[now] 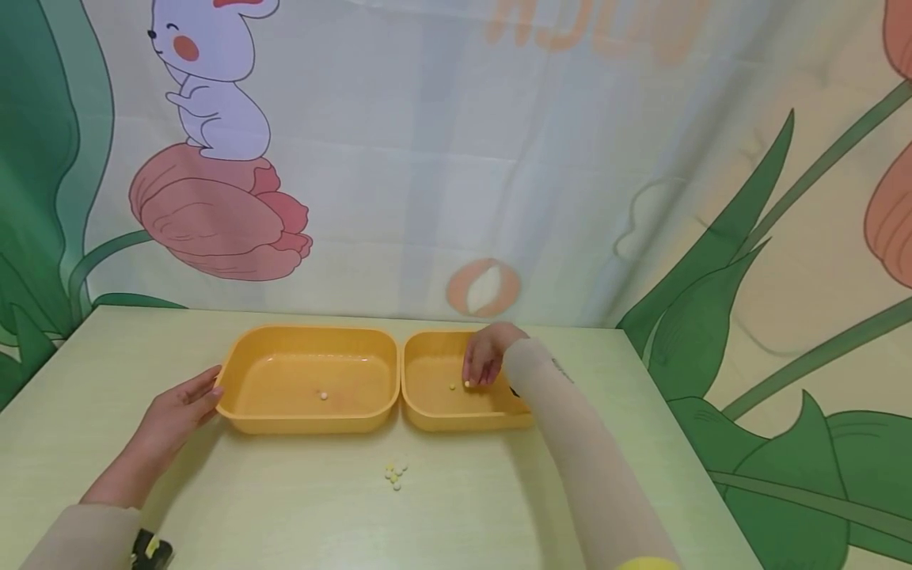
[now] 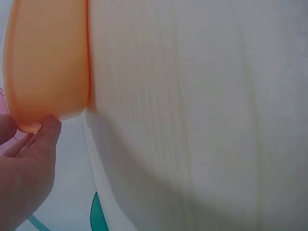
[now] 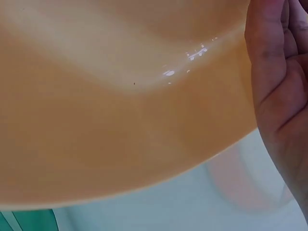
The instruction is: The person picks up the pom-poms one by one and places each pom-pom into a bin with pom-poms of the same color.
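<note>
A larger yellow plastic tray (image 1: 306, 425) stands on the left, with one small whitish ball (image 1: 324, 396) on its floor. My left hand (image 1: 174, 416) grips its left end, the thumb at the rim and the fingers against the outer wall; the left wrist view shows this hand (image 2: 33, 163) at the tray's corner. My right hand (image 1: 486, 356) reaches down into the smaller yellow tray (image 1: 456, 421), fingertips bent together at a small yellow ball (image 1: 467, 385). Another small yellow ball (image 1: 452, 387) lies close by. In the right wrist view the fingertips are out of frame.
A loose cluster of small white and yellow balls (image 1: 395, 476) lies on the pale table (image 1: 299, 507) in front of the trays. The trays stand end to end near the back edge. Behind them hangs a printed cloth (image 1: 399, 198). A black object (image 1: 151, 549) shows beside the left sleeve.
</note>
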Action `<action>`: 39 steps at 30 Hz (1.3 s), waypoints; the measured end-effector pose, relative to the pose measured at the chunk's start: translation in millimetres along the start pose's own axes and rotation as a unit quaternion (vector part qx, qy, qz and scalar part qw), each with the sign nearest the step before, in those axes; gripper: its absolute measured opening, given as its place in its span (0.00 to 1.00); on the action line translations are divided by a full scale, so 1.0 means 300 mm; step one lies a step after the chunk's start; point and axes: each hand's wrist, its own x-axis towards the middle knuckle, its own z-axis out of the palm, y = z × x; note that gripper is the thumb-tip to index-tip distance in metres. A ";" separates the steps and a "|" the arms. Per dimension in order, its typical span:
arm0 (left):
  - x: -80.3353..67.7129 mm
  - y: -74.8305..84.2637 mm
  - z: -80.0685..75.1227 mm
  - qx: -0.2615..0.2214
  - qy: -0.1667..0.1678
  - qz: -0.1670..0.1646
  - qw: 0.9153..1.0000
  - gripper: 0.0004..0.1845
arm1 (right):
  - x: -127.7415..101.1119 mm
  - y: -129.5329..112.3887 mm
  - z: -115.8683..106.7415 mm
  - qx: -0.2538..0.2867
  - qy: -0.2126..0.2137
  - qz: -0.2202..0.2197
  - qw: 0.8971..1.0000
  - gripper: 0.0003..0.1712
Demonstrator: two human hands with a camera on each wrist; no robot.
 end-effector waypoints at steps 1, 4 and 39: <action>0.000 0.000 -0.001 0.001 0.000 0.000 1.000 0.34 | 0.000 -0.001 0.001 0.002 0.001 0.003 1.000 0.04; 0.001 0.001 -0.003 0.000 -0.001 -0.001 1.000 0.34 | 0.008 -0.001 0.003 0.002 0.005 0.008 1.000 0.04; 0.001 0.000 -0.002 0.000 -0.001 0.002 1.000 0.34 | 0.012 -0.007 0.007 0.001 0.040 0.016 0.999 0.05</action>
